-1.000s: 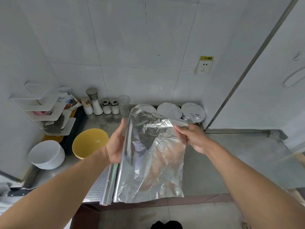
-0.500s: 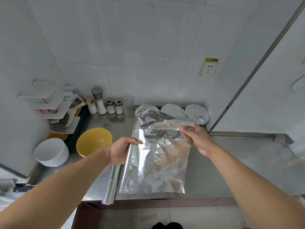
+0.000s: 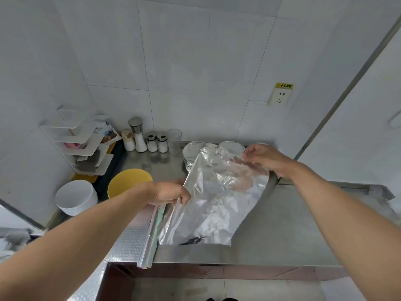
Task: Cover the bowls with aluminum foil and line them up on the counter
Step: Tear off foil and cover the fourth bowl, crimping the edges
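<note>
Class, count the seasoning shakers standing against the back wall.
4: a short tan-capped one, a tall steel-capped one, then two small chrome-capped ones, left to right.

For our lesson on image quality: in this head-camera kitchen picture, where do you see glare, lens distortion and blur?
Head view: glare and bright reflections run over the crinkled foil sheet; wide-angle distortion bends the counter edge and the door frame; the right hand and the frame's corners look slightly soft; lighting is even, shadows faint.

The foil sheet (image 3: 219, 196) has swung rightward, right hand (image 3: 263, 158) raised farther back.
</note>
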Available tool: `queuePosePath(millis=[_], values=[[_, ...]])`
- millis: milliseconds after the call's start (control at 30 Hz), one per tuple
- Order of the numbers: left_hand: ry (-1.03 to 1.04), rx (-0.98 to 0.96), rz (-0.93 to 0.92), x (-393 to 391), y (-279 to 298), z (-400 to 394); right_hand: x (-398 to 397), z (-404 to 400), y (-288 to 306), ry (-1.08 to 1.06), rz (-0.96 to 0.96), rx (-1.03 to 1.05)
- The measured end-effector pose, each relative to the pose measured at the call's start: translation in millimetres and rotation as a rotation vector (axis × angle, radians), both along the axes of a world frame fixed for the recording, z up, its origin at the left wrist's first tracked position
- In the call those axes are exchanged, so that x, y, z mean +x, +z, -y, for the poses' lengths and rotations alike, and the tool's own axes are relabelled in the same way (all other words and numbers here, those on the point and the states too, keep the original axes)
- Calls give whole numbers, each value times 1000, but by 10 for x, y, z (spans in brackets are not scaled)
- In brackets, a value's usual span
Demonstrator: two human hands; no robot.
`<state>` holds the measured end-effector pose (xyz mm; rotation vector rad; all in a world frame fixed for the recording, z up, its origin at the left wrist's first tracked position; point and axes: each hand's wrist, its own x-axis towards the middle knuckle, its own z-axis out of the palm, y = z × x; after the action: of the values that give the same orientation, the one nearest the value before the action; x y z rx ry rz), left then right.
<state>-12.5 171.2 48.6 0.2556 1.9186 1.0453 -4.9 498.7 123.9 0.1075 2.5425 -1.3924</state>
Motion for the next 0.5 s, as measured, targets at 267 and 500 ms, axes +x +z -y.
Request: queuePosePath(millis=[267,500], values=[[-99,-98,-130,48,243,-156,-24,555,190,134,-30,22],[-159,-110,-233,-5,259,84,23,694,141,239,-72,42]])
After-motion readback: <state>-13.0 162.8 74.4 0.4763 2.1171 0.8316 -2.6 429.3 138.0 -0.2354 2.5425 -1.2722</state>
